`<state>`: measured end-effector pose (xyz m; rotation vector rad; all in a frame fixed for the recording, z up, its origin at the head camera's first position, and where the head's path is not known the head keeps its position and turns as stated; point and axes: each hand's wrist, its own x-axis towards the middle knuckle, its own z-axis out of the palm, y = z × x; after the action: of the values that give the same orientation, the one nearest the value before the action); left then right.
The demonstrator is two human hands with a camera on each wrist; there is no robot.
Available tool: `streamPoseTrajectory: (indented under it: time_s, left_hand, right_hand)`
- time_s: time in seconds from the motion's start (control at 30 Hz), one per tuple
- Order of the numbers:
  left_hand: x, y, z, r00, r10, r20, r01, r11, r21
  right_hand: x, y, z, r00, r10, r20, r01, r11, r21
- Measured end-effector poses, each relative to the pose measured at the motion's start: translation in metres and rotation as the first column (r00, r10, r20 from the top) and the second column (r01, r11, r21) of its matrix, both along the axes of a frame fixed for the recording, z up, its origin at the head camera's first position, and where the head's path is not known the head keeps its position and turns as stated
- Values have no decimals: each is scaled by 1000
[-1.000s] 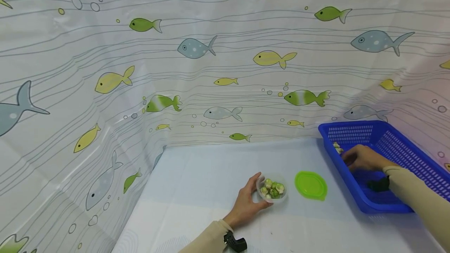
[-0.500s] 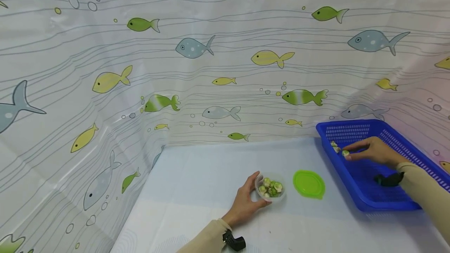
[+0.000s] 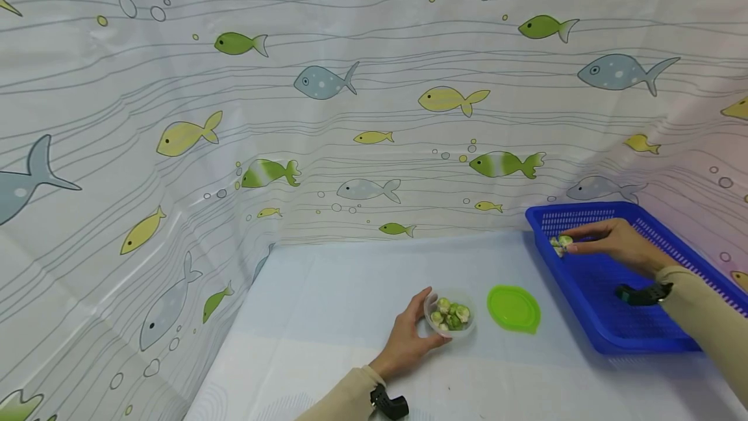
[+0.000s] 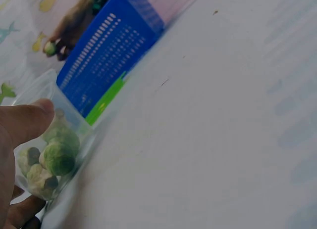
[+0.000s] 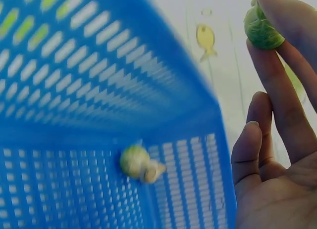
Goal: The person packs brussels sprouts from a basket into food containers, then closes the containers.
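My left hand (image 3: 407, 338) holds a clear plastic cup (image 3: 430, 321) on the table, thumb and fingers round its side. Several green Brussels sprouts (image 3: 454, 318) lie in it, also visible through the wall in the left wrist view. Over the back left part of the blue basket (image 3: 619, 342), my right hand (image 3: 623, 247) pinches one Brussels sprout (image 5: 260, 28) between thumb and fingertips. Down in the basket's corner lie more Brussels sprouts (image 5: 134, 161), seen below the hand in the right wrist view.
A bright green lid (image 3: 514, 308) lies flat on the white table (image 3: 327, 297) between the cup and the basket. Behind the table hangs a white sheet (image 3: 374, 161) printed with fish. Dark straps with small devices sit on both wrists.
My right hand has risen from low in the basket with a Brussels sprout pinched in its fingertips, then shifted slightly left and up. The left hand and cup stay in place.
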<state>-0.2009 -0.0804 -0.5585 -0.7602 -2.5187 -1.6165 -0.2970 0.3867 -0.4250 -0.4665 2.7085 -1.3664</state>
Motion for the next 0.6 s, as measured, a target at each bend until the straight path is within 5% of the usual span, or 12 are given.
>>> streamPoseTrajectory:
  time_s: [0.6]
  left_hand:
    - [2, 0, 2, 1000, -5, 12, 5, 1000, 9]
  right_hand:
    - [9, -81, -3, 978, 209, 26, -202, 966, -162]
